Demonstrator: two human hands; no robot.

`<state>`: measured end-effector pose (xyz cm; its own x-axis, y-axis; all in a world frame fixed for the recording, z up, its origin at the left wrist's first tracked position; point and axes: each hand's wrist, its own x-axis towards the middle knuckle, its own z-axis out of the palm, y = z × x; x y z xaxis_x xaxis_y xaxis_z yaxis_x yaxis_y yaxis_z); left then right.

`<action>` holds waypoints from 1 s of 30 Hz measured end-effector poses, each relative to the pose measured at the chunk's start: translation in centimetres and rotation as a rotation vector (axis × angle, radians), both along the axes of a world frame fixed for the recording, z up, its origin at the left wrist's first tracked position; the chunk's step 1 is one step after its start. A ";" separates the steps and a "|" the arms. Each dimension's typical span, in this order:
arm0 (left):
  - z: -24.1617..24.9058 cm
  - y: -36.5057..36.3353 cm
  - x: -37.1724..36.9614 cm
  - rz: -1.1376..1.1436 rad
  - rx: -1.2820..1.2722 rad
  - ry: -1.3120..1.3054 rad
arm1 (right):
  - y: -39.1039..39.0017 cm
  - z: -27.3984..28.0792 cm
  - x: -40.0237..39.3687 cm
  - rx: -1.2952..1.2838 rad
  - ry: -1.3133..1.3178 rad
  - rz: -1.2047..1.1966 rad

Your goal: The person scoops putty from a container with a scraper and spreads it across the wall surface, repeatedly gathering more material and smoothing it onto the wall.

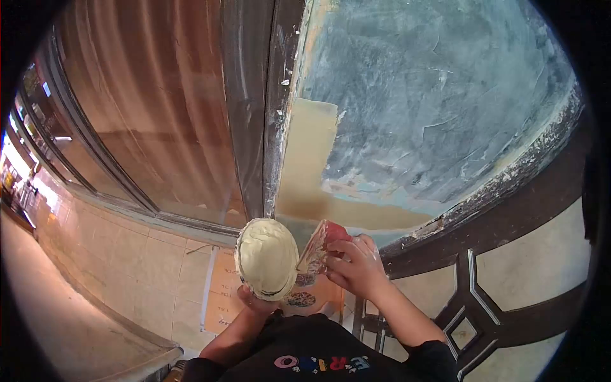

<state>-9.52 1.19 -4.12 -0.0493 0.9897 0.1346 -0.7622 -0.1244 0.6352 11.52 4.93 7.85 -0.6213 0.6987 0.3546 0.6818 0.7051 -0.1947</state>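
Note:
My left hand (256, 302) supports a round container heaped with cream-coloured putty (266, 254) from below; its fingers are partly hidden under it. In my right hand (358, 264) is a red putty scraper (335, 233), gripped between thumb and fingers. Putty smears cover the scraper's flat face, and its lower edge is at the container's right rim. Beyond both hands stands a blue-grey wall panel (407, 108). A smooth beige putty band (308, 143) runs down the panel's left edge and along its bottom.
Dark, putty-spattered wooden trim (275, 114) borders the panel on the left, beside a glass pane with brown curtains (146, 95). At lower right is a dark wooden lattice (484, 299). An orange printed sheet (223, 299) lies on the tiled floor (140, 267).

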 end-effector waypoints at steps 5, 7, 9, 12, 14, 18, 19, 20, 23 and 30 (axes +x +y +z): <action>0.3 -0.2 0.3 -0.053 -0.096 -0.005 | 0.8 0.3 0.4 0.176 -0.089 -0.068; 0.8 -0.1 0.4 -0.106 -0.078 -0.047 | 1.3 0.6 0.6 0.209 -0.104 -0.056; 1.7 -0.1 0.5 -0.157 -0.061 -0.088 | 1.8 1.0 0.7 0.240 -0.118 -0.042; 2.6 -0.4 0.5 -0.259 -0.103 -0.176 | 2.6 1.8 0.6 0.376 -0.172 0.029; 2.6 -0.8 0.2 -0.372 -0.158 -0.293 | 3.1 2.2 0.4 0.493 -0.183 0.102; 2.4 -1.2 -0.4 -0.483 -0.181 -0.229 | 3.9 3.2 0.0 0.564 -0.200 0.186; 1.8 -1.2 -0.4 -0.523 -0.187 -0.223 | 4.0 3.4 0.1 0.536 -0.178 0.193; 1.3 -1.4 -0.5 -0.564 -0.194 -0.216 | 4.0 3.5 0.0 0.508 -0.156 0.200; 1.0 -1.9 -0.4 -0.514 -0.303 -0.256 | 4.1 2.8 0.0 0.336 0.044 0.139; 0.4 -2.6 -2.8 -0.382 -0.134 0.154 | 2.9 -14.7 1.6 -0.344 0.875 -0.343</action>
<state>-12.35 -1.37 -3.70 0.3344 0.9422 -0.0195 -0.6325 0.2397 0.7366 13.10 7.87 -6.87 0.0164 0.9420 0.3351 0.3568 0.3076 -0.8821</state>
